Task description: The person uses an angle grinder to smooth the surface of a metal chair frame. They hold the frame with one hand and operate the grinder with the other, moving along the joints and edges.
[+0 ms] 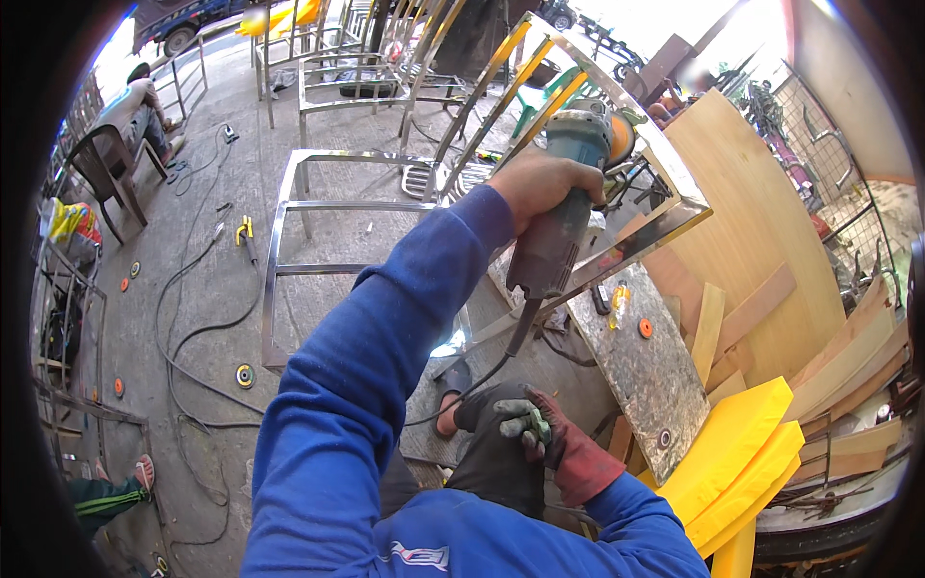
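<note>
My bare left hand [544,188] is wrapped round the body of an angle grinder [551,252], raised in front of me. Its head points away, and an orange disc [621,138] shows at its far right side. A black cord hangs from its rear end. The disc is close to a shiny metal tube frame [665,159]; whether they touch I cannot tell. Low by my knee, my right hand [551,433] wears a red-cuffed glove with greyish-green fingers. Those fingers are curled, and what they hold, if anything, cannot be made out.
Another metal frame [323,204] stands ahead on the left. A worn board [641,361] carries an orange disc [645,328]. Yellow foam-like pieces [737,453] and plywood [761,241] lie to the right. Cables [183,366] cross the floor. A person [140,106] sits far left.
</note>
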Demonstrator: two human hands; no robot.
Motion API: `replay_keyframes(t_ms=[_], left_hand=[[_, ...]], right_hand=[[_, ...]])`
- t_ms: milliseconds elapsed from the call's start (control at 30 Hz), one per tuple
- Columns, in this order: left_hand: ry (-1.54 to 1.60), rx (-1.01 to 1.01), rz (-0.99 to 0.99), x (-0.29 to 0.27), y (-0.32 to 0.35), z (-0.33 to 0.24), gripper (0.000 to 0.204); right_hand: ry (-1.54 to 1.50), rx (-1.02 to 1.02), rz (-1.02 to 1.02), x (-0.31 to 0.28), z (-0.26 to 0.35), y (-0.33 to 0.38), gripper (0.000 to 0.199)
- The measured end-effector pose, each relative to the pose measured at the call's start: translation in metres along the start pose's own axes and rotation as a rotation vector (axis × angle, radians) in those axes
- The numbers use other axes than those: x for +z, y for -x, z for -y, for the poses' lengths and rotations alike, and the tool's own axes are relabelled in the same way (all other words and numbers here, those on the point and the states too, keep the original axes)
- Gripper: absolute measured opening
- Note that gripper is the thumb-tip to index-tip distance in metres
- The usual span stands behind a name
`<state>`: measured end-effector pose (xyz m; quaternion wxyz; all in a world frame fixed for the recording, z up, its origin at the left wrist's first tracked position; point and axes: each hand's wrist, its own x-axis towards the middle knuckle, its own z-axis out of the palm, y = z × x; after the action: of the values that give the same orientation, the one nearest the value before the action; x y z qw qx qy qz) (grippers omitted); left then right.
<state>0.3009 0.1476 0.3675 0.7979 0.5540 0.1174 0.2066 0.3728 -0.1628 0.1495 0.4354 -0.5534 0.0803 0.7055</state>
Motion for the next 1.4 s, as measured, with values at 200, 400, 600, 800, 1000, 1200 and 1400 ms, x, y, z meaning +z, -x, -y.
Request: replay_keyframes(t_ms=[200, 400, 600, 800, 1000, 1200, 1400], left_hand=[[-0.019, -0.059, -0.04, -0.004, -0.001, 0.013, 0.029], [-0.005, -0.033, -0.063, -0.004, 0.002, 0.008, 0.027], [0.055, -0.054, -0.045, -0.012, -0.004, -0.013, 0.027], [0.096, -0.024, -0.038, -0.009, -0.006, -0.01, 0.029], [0.05, -0.027, -0.026, -0.008, 0.001, -0.005, 0.03], [-0.029, -0.071, -0.138, -0.011, 0.015, 0.013, 0.028], [0.037, 0.006, -0.018, -0.006, 0.007, 0.005, 0.033]], right_hand=[[0.038, -0.068, 0.001, 0.004, -0.002, 0.006, 0.061], [-0.013, -0.087, -0.048, 0.003, -0.002, 0.006, 0.061], [-0.019, -0.069, 0.082, -0.01, -0.003, 0.0, 0.063], [0.058, -0.114, 0.018, -0.012, -0.006, -0.003, 0.065], [0.071, -0.138, 0.074, -0.011, -0.003, -0.002, 0.065], [0.066, -0.097, 0.04, -0.013, -0.004, -0.006, 0.067], [-0.013, -0.086, 0.121, -0.014, -0.004, -0.008, 0.067]])
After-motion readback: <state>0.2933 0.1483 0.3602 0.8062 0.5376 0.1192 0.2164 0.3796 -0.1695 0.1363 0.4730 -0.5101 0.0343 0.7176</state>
